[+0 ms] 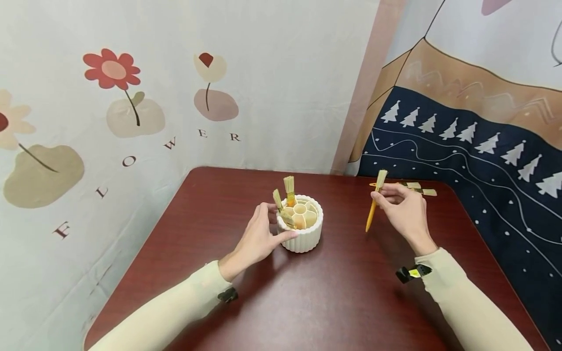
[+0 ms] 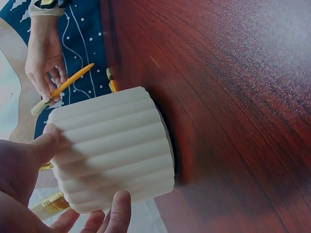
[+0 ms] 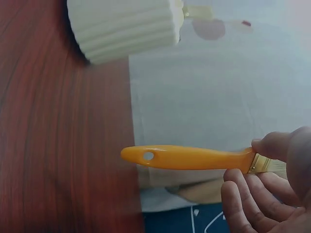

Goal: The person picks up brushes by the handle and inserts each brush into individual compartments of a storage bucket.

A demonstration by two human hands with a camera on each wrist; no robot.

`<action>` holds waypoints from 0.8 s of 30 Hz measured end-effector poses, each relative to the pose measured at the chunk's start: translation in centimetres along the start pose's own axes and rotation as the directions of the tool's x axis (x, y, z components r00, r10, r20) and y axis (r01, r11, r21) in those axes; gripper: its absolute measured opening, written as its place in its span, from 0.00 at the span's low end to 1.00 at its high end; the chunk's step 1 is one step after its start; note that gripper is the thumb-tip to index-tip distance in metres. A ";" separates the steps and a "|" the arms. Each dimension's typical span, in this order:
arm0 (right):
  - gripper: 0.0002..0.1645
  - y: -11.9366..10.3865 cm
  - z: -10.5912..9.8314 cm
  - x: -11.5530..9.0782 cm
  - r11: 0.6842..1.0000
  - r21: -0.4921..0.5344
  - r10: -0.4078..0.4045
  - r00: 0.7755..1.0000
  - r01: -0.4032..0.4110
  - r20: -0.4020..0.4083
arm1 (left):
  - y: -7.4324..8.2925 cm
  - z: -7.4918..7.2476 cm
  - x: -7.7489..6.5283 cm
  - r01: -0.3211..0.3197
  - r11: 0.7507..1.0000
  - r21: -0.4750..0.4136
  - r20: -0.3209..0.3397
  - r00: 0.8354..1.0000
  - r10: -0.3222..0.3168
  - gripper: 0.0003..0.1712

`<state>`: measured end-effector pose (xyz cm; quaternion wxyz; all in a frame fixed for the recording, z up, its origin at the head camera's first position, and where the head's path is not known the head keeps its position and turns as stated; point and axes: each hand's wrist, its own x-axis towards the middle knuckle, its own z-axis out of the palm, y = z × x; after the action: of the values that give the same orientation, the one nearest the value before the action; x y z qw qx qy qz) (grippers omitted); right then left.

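Note:
A round white ribbed brush holder (image 1: 301, 241), divided into petal-shaped compartments, stands on the table. My left hand (image 1: 259, 233) grips it from the left side, thumb at the near rim and fingers around the far side. Paintbrushes stand in it bristles up, one at the back (image 1: 289, 185) and another at the left (image 1: 276, 197). To the right of the holder, my right hand (image 1: 404, 209) pinches a yellow-handled paintbrush (image 3: 194, 158) near its metal ferrule. This brush is held bristles up, its handle end pointing down toward the tabletop.
Behind the right hand, more paintbrushes (image 1: 429, 192) lie on the dark red wooden table (image 1: 307, 302), partly hidden by that hand. A flower-patterned cloth (image 1: 281, 87) hangs at the back, and a navy tree-patterned cloth (image 1: 461, 146) borders the right side.

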<state>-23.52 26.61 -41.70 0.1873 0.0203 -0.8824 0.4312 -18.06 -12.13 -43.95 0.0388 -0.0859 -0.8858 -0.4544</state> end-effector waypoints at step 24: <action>0.24 -4.8 2.6 -1.3 0.985 0.131 -0.120 0.992 0.113 0.045 | -0.6 -0.1 0.2 -0.008 1.000 0.011 0.004 1.000 0.008 0.49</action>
<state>-22.15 21.47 -40.01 0.1870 0.0953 -0.8548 0.4745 -18.39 -12.53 -44.29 0.0391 -0.0901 -0.8879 -0.4493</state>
